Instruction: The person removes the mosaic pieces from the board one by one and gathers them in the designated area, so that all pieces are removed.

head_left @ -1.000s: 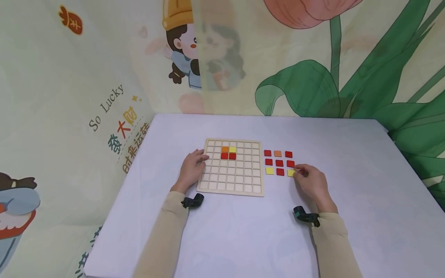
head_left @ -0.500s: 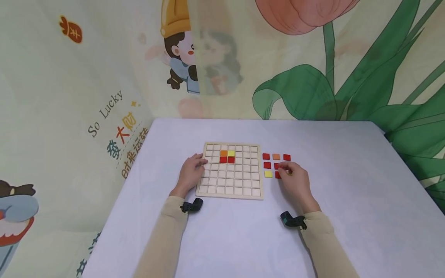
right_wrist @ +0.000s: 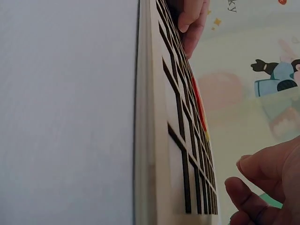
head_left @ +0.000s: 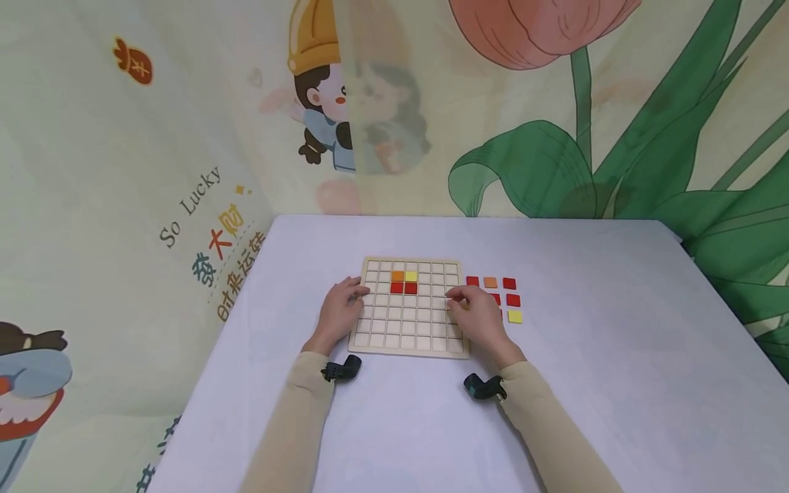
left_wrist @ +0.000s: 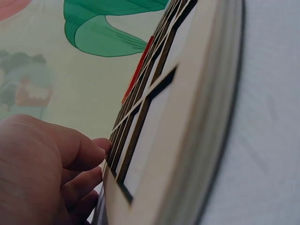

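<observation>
Perhaps could skew the square, pale-wood grid board [head_left: 409, 314] through a push from loosely resting left hand [head_left: 335, 311] or empty, unclasped right hand [head_left: 481, 316].

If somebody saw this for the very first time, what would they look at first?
Probably the huge pink flower and big green leaves printed on the cream backdrop, right of the middle behind the white table. Next, the bright block of four square tiles, one orange, one yellow, two red, sitting in the pale wooden grid board, with the left hand at its left edge and the right hand at its right.
</observation>
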Demonstrator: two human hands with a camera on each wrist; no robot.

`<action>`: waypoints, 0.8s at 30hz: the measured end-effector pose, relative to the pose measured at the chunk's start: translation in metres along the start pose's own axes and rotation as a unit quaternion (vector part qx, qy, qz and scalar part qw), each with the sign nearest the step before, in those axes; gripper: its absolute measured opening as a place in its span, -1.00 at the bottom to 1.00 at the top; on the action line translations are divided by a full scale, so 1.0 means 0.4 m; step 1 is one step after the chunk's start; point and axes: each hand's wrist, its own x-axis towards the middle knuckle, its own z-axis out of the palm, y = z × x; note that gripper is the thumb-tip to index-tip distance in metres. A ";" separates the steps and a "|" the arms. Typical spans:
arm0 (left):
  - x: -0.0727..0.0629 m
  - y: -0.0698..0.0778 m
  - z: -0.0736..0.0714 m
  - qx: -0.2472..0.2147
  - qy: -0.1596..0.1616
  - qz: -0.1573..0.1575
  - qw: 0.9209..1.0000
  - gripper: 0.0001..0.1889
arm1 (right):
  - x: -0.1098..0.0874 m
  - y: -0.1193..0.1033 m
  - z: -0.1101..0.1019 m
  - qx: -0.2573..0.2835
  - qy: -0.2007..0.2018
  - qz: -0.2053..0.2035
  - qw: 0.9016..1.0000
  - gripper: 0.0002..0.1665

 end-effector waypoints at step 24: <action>-0.004 0.002 0.003 -0.003 0.006 0.001 1.000 -0.71 | 0.074 -0.043 0.088 -0.032 -0.034 -0.062 0.997 -0.75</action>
